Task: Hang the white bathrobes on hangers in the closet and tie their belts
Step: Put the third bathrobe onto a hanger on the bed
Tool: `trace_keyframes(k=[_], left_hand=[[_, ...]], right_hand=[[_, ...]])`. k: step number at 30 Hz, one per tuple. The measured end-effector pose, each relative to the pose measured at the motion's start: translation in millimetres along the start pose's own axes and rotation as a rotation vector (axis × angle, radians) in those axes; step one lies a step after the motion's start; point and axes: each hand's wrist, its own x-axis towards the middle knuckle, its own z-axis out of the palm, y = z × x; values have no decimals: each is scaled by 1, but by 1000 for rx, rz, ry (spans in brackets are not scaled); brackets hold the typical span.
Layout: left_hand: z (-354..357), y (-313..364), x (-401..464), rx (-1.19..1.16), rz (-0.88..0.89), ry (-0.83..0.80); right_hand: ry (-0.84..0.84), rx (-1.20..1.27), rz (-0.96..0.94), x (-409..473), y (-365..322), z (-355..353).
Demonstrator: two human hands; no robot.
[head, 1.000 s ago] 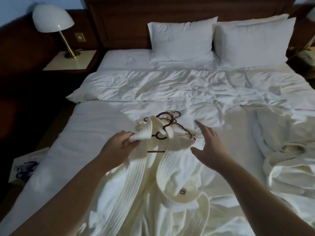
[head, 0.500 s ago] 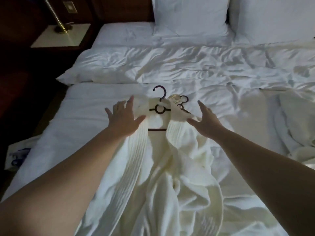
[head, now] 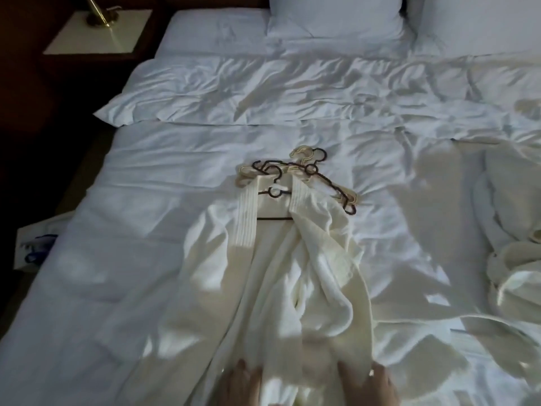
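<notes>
— White bedding covers the bed (head: 131, 259) from its near edge to the headboard end. What sits closest?

— Both hands, at the bed's near edge. The left hand (head: 241, 385) lies flat on the lower part of a bathrobe (head: 281, 288), fingers straight. The right hand (head: 371, 383) lies just beside it on the same cloth, fingers straight and slightly spread. Neither one grips anything.

— And the bathrobe itself?

— It lies lengthwise down the middle of the bed, front open, its ribbed collar bands pointing toward the pillows. Its shoulders are on a dark hanger (head: 275, 192), whose hook and bar show between the two collar bands.

— Anything else near it?

— A pile of spare hangers (head: 307, 168), dark and pale ones tangled, touches the collar on its far side. A second bathrobe (head: 515, 259) lies crumpled at the bed's right edge, well apart from the first.

— Farther back?

— A folded-back duvet (head: 263, 92) crosses the bed, then two pillows (head: 333, 19) at the head end. A nightstand (head: 99, 33) with a brass lamp base (head: 98, 16) stands off the bed's far left corner. A pale bag (head: 32, 247) lies on the floor by the left edge.
</notes>
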Motion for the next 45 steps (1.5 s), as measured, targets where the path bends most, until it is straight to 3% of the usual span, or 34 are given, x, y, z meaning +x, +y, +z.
trace_keyframes(k=[1, 3, 5, 7, 10, 12, 15, 17, 19, 20, 21, 24, 27, 29, 32, 35, 38, 43, 45], left_hand=[[9, -7, -3, -6, -16, 79], [14, -12, -11, -34, -101, 39], [6, -18, -9, -176, -326, -97], [-11, -17, -5, -371, -565, -76], [-39, -15, -4, -489, -723, -140], [-55, -6, -17, -502, -802, -63], [-71, 13, -60, -417, -776, 43], [-72, 17, -92, -383, -781, -21], [-72, 15, -119, -353, -878, -212], [-72, 8, -133, -353, -951, -264], [-68, -2, -142, -359, -1029, -267], [-59, -31, -157, -383, -1161, -215], [-55, -38, -155, -354, -1131, -283], [-53, -34, -148, -279, -1112, -374], [-47, -24, -139, -432, -1092, -369], [-52, -9, -137, -898, -1014, -31], [-66, 3, -138, -1430, -1100, 132], [-107, 24, -159, -1450, -1109, 71], [-121, 30, -165, -1495, -1078, 38]], right_hand=[[-12, -2, -76, -4, 14, 7], [-44, -2, -169, -17, 23, 11], [-218, -53, -132, -39, 3, -8], [-265, -74, -105, -51, -13, -19], [-97, 141, -115, -64, -39, -42], [77, 215, -193, -83, -57, -65], [287, 100, -485, -137, -83, -88], [119, -248, -744, -172, -92, -80], [-318, -623, -861, -194, -87, -55], [-457, -727, -847, -198, -79, -43], [-492, -735, -807, -193, -70, -35], [-271, -464, -574, -176, -27, -20], [-63, -194, -193, -172, 25, -17], [-160, -83, 55, -173, 51, -12], [-488, 358, 370, -173, 68, 5], [-483, 734, 456, -166, 63, 20], [-426, 957, 480, -160, 45, 30], [-400, 1178, 473, -157, 10, 25], [-344, 1135, 498, -172, -1, 12]])
